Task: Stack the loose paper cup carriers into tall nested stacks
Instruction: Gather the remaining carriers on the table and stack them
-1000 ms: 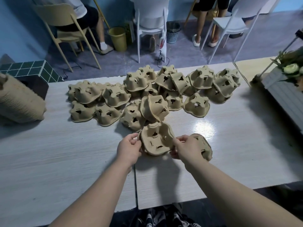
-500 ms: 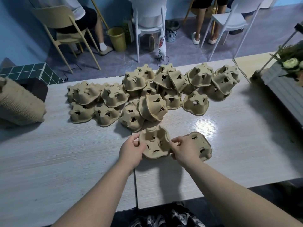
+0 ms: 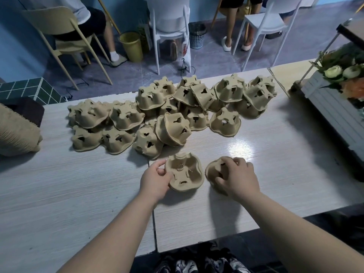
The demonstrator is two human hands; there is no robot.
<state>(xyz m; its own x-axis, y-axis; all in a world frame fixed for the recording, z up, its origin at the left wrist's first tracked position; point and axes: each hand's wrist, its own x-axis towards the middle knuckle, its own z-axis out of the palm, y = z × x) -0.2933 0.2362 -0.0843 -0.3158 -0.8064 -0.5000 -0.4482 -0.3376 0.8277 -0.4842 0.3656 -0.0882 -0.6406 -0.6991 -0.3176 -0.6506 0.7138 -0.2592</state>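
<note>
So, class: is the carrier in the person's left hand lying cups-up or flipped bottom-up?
Cups-up. The carrier held by the left hand shows hollow cup wells facing the camera, unlike the domed, bottom-up carrier under the right hand.

We see tan-brown cup carriers [image 3: 171, 109] on a pale wood-grain bench [image 3: 59, 184], a yellow bucket [image 3: 131, 46], a white chair [image 3: 169, 20], a beige chair [image 3: 65, 32], dark-green tiles with pale grout [image 3: 29, 89], and blue walls [image 3: 17, 50].

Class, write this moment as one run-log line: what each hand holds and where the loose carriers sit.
left hand: grips near carrier | right hand: grips second carrier | loose pile: beyond, on table
</note>
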